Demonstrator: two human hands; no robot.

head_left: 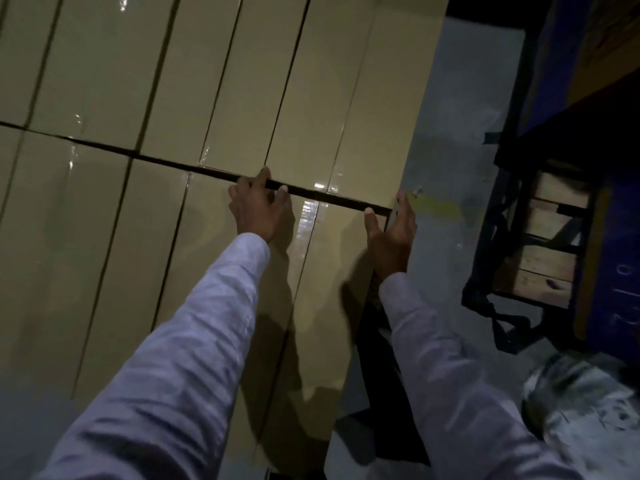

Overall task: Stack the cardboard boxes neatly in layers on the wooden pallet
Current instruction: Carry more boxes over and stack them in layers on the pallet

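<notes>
Left hand [259, 206] hooked the far end of the box [329, 271]; right hand [391, 230] (fingers straight) pressed its side; it ran back toward the elbows.

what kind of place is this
Likely a warehouse or loading area: tight rows of taped cardboard boxes, a grey floor, and what look like wooden pallets by a blue frame on the right.
</notes>
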